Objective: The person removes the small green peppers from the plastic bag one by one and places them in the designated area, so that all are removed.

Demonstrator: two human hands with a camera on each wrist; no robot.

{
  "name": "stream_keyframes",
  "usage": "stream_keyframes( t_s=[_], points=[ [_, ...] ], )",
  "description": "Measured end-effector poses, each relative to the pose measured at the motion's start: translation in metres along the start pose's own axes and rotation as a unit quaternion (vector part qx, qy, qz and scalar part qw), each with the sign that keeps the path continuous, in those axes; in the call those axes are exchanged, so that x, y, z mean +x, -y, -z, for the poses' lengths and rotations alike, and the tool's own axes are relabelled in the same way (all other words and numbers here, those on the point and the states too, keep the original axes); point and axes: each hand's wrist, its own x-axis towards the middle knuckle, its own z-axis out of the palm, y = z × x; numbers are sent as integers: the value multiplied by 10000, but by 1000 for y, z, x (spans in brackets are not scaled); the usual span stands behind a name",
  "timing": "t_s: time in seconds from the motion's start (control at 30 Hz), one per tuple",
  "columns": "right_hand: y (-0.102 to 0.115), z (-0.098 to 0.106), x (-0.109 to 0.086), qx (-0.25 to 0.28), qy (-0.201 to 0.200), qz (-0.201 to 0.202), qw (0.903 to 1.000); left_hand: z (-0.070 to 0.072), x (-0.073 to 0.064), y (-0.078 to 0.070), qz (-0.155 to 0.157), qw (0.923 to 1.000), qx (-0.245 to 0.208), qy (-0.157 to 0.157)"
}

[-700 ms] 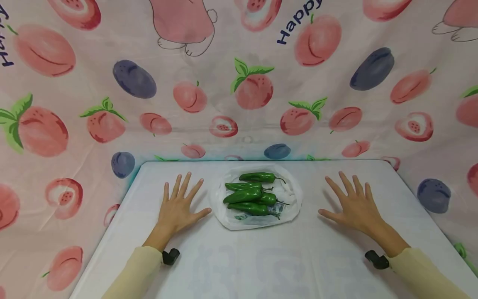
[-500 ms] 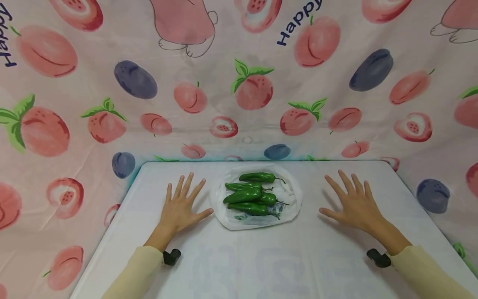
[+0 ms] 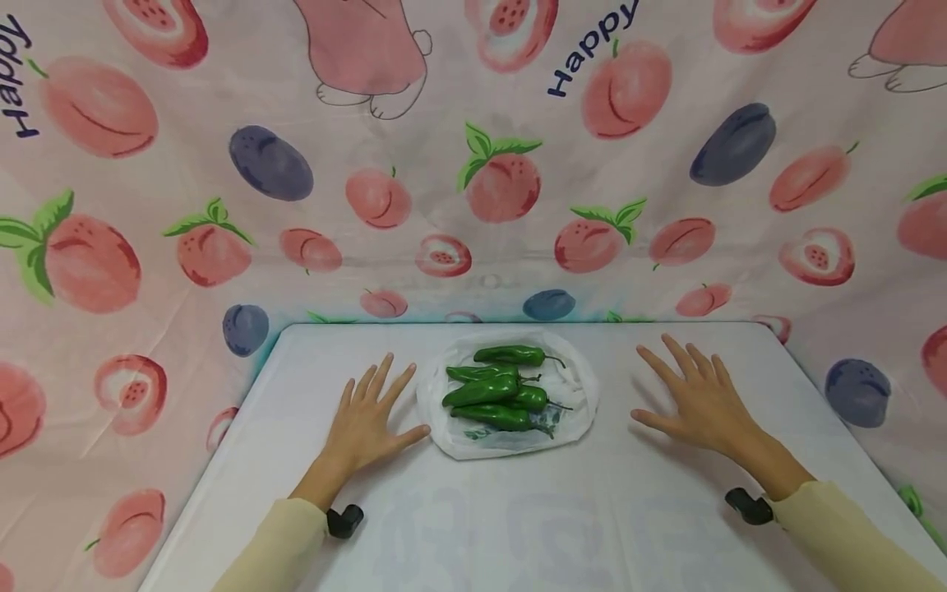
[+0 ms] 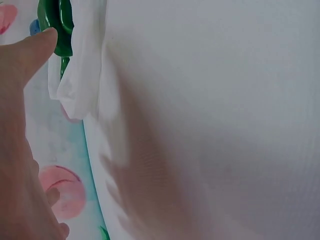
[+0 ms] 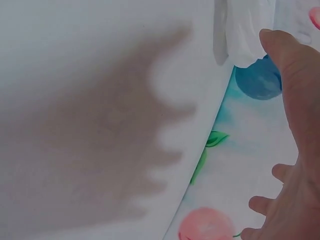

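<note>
Several long green chili peppers (image 3: 482, 390) lie loosely piled on a flattened white plastic bag (image 3: 580, 415) near the table's far side. To the left of the bag is my left hand (image 3: 364, 426), fingers spread, its thumb tip close to the bag's edge. My right hand (image 3: 699, 404) is spread out to the right, a wider gap from the bag. Both hands hold nothing and cast shadows on the table. The left wrist view shows part of the peppers (image 4: 56, 25) beyond the thumb; the right wrist view shows only the bag's edge (image 5: 246, 35).
A white table (image 3: 547, 526) spans the front, with faint markings on its cover. Behind and at both sides hangs a pink cloth (image 3: 414, 140) printed with peaches and plums. Each wrist carries a small black camera (image 3: 344, 521) below a pale yellow sleeve (image 3: 274, 543).
My left hand has shifted right toward the bag, its fingers a little lower in view. My right hand has barely moved. The head view has tilted slightly up; the peppers stay put.
</note>
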Motion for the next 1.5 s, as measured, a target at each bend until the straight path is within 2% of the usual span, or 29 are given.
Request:
stream_keyframes(
  t_s=[0.33,0.47,0.6,0.73,0.83,0.9,1.0,1.17,1.5],
  points=[
    [5,-2,5,122,-289,329,9990,-5,-5,-8,-39,9982,-599,57],
    [7,-1,7,137,-256,306,9991,-8,-6,-10,-87,9938,-1112,31],
    [10,1,11,142,-215,284,9993,-9,-7,-12,-93,9829,-1837,29],
    [14,2,16,140,-137,292,9994,-11,-6,-14,-100,9655,-2598,100],
    [16,1,20,133,-45,298,9995,-12,-4,-15,-54,9536,-3003,215],
    [16,1,22,126,-35,324,9994,-13,-3,-16,-10,9492,-3134,297],
    [18,1,26,141,-84,380,9991,-16,-2,-16,11,9470,-3191,378],
    [22,3,33,264,-189,509,9982,-21,-1,-16,5,9481,-3152,412],
    [35,8,64,822,-28,1004,9915,-26,1,-18,-134,9563,-2909,253]
  ],
)
